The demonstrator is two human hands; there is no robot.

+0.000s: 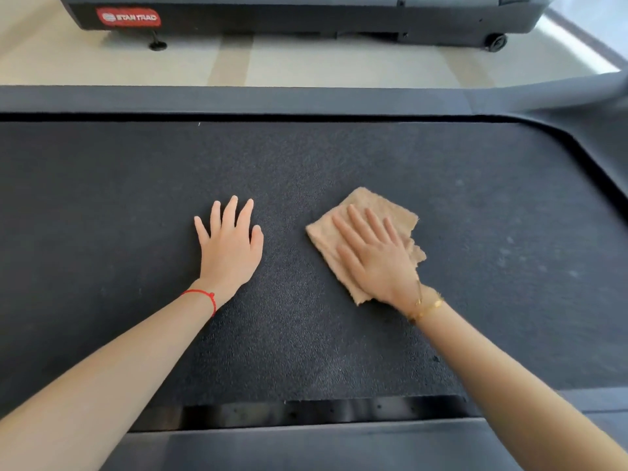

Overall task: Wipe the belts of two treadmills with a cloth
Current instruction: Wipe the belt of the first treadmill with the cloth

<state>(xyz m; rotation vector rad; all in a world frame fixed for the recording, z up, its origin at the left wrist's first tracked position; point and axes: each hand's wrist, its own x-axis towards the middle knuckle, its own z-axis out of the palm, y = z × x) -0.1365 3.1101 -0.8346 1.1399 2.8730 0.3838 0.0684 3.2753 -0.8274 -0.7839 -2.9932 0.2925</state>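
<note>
Two hands down on one dark belt (306, 158): left hand (229, 246) flat, fingers spread, holding nothing; right of it, right hand (373, 256) presses one tan cloth (365, 202), fingers straight. Beyond the belt, pale floor (306, 62), second treadmill (306, 15).

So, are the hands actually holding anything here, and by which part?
Nothing is gripped. The right hand presses flat on the middle of the tan cloth; the left hand rests flat on the bare treadmill belt.
</note>
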